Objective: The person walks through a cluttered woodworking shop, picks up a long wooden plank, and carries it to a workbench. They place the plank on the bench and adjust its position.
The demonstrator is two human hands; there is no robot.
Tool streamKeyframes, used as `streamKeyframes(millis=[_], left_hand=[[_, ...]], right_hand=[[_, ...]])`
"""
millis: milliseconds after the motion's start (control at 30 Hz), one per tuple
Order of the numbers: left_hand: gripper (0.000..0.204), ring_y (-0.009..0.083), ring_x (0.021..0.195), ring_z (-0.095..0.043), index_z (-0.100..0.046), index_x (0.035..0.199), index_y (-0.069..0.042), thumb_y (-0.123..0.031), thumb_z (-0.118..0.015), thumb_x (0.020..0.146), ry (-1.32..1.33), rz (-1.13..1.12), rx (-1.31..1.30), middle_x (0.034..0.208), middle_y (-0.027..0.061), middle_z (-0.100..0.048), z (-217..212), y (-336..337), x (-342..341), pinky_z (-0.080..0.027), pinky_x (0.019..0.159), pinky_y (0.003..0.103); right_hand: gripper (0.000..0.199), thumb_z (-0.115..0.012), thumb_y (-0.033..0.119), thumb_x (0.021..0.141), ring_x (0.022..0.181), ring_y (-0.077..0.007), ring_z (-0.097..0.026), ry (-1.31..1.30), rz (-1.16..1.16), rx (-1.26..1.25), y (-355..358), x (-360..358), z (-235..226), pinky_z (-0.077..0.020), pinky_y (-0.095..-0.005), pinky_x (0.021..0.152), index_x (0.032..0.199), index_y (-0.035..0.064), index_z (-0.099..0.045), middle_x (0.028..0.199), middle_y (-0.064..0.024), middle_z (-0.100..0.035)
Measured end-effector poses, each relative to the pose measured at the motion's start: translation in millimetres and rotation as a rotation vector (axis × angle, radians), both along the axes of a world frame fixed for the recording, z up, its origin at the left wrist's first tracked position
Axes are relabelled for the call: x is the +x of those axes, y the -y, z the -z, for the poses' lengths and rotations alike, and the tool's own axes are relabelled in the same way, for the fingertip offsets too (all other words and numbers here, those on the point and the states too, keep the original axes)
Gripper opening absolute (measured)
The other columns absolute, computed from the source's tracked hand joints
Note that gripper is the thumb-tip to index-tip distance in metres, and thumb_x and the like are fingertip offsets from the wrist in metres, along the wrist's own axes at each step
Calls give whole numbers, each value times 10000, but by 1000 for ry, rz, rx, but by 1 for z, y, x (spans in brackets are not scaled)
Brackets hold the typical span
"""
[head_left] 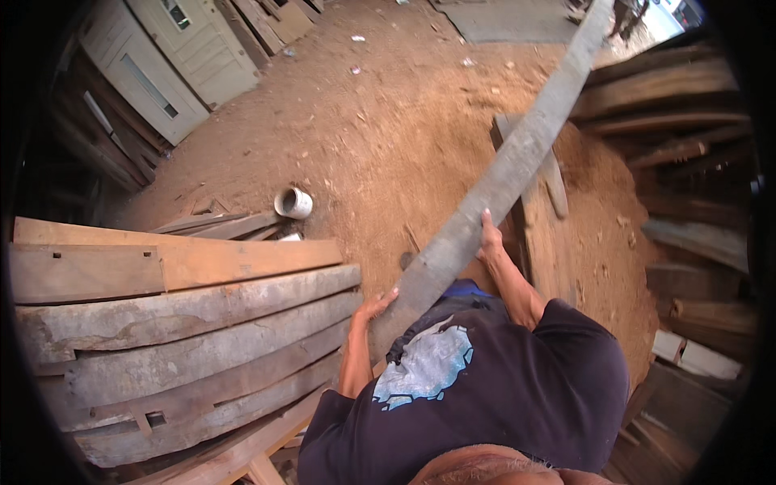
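A long, weathered grey plank point(517, 158) runs slantwise from in front of my body to the far upper right. On its left edge, close to its near end, my left hand point(377, 305) is closed with the thumb lying on the top face. Farther along, my right hand point(489, 236) grips the opposite edge, thumb up on the face and the other fingers hidden beneath. Under the plank's middle, a thick wooden beam point(552, 250) lies on the sawdust-covered ground, with a narrower rounded piece of wood point(554, 187) beside it.
Stacked old planks point(194, 315) fill the left side, and more timber point(671, 89) is piled along the right. A white bucket point(293, 203) lies tipped over beyond the left stack. Pale panelled doors point(145, 73) lean at the far left. A grey slab point(509, 20) lies at the back.
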State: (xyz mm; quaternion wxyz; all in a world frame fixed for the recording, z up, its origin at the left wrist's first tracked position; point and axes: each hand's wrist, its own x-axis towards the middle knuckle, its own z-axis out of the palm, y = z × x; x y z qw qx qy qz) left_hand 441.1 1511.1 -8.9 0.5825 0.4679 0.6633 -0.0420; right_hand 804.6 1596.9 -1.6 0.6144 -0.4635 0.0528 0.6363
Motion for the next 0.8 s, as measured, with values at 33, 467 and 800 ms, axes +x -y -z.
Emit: streamKeyframes(millis=[33, 467, 800], left_hand=[[1085, 354, 1312, -456, -469, 1352, 102, -818, -472, 778, -68, -47, -70, 1380, 274, -491, -11, 29, 2, -338, 1097, 404], [911, 308, 1309, -448, -505, 1377, -4, -743, -472, 847, 255, -97, -69, 1386, 192, -515, -27, 222, -42, -330, 1085, 390], [893, 299, 1325, -431, -433, 1422, 6, -693, -493, 870, 346, -170, -81, 1429, 197, -468, -6, 394, -82, -321, 1096, 400]], right_hand=[[609, -581, 432, 953, 1071, -349, -606, 19, 3, -67, 29, -7, -6, -491, -567, 926, 1318, -42, -468, 1250, -184, -582], [577, -599, 439, 943, 1060, -350, -624, 146, -124, -211, 174, -63, -26, -497, -560, 926, 1267, -33, -531, 1201, -173, -624], [591, -609, 420, 940, 1090, -363, -612, 96, -148, -201, 323, -113, -39, -467, -609, 946, 1305, -31, -496, 1240, -176, -605]])
